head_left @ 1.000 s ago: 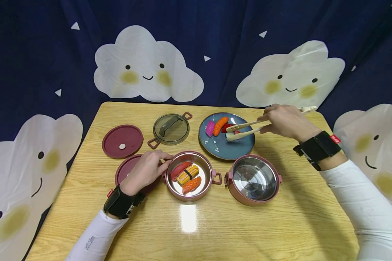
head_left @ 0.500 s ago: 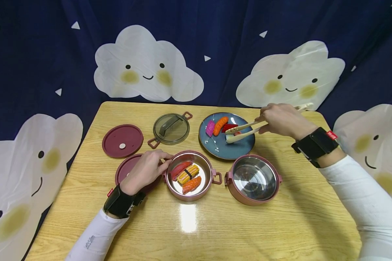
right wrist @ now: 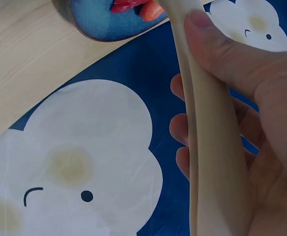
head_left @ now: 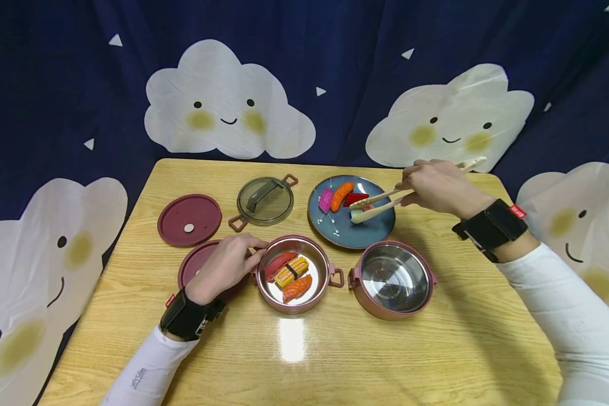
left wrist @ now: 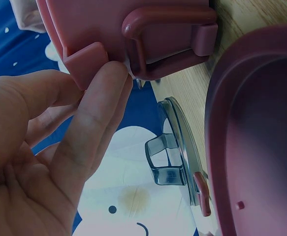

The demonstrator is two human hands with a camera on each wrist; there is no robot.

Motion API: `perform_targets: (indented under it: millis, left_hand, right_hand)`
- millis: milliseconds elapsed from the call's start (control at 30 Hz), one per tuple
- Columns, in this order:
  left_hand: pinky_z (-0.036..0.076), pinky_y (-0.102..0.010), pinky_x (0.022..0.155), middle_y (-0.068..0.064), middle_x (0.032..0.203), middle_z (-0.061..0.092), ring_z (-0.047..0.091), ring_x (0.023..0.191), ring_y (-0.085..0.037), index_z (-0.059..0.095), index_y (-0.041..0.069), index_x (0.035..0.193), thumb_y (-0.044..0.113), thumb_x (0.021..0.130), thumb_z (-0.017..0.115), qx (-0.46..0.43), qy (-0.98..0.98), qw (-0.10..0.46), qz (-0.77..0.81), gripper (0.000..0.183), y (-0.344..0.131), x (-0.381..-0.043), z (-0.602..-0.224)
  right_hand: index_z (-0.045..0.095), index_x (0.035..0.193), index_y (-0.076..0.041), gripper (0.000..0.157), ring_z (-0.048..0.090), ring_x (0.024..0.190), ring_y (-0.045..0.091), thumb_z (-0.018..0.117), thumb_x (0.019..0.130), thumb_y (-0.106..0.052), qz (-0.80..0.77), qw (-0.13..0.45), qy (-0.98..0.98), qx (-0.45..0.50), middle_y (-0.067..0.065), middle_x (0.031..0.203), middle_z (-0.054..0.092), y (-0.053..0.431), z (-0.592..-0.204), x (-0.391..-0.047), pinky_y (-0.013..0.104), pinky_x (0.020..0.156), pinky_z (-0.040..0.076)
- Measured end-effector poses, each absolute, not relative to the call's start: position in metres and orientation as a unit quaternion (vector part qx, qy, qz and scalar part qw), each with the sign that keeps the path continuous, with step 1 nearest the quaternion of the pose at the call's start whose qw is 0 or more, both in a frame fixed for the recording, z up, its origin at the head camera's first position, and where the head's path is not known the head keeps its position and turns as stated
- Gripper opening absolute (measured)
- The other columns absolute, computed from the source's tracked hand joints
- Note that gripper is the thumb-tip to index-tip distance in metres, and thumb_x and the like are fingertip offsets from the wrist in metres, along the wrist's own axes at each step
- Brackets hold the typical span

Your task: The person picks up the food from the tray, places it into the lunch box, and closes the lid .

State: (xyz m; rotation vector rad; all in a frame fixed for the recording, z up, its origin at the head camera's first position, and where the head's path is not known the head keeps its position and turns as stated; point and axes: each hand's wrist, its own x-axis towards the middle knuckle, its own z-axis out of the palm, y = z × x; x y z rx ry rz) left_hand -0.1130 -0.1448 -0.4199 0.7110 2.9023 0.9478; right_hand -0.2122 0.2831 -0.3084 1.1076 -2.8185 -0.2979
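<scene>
My left hand (head_left: pixel 225 265) pinches a small tab (left wrist: pixel 87 64) beside the handle of a pink steel-lined pot (head_left: pixel 294 308). Inside this pot lie a red toy sushi piece (head_left: pixel 280 265), a yellow one with a black band (head_left: pixel 291 273) and an orange one (head_left: pixel 298 287). My right hand (head_left: pixel 438 185) grips pale tongs (right wrist: pixel 212 147) over the blue plate (head_left: pixel 352 234). Their tips stand around a small whitish-green and pink piece (head_left: pixel 356 213), partly covered by them. Also on the plate are a magenta piece (head_left: pixel 326 199), an orange piece (head_left: pixel 342 196) and a dark red piece (head_left: pixel 354 198).
A second pink pot (head_left: pixel 393 309), with no food in it, stands right of the first. Behind on the left lie a glass lid (head_left: pixel 276 210) and a dark red round lid (head_left: pixel 203 211). Another dark red lid (head_left: pixel 193 262) is partly under my left hand.
The tongs' tips have drawn slightly closer around the small piece on the plate, and my right hand has shifted a little left. My left hand and the pots keep their places.
</scene>
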Motion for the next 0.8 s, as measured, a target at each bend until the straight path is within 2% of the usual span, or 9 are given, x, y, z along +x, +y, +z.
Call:
perform_targets:
  millis: [800]
  left_hand:
    - [0.045,-0.021,0.065,-0.012,0.103,0.080,0.062,0.078,-0.012,0.081,0.004,0.115,0.010,0.099,0.073,0.225,0.925,0.011,0.305,0.019,-0.145,-0.113,-0.419]
  right_hand:
    - [0.086,0.103,-0.014,0.032,0.064,0.083,0.020,0.094,0.076,-0.029,-0.091,0.112,-0.898,0.417,-0.001,0.091,0.075,0.262,-0.271,-0.171,0.038,0.068,0.055]
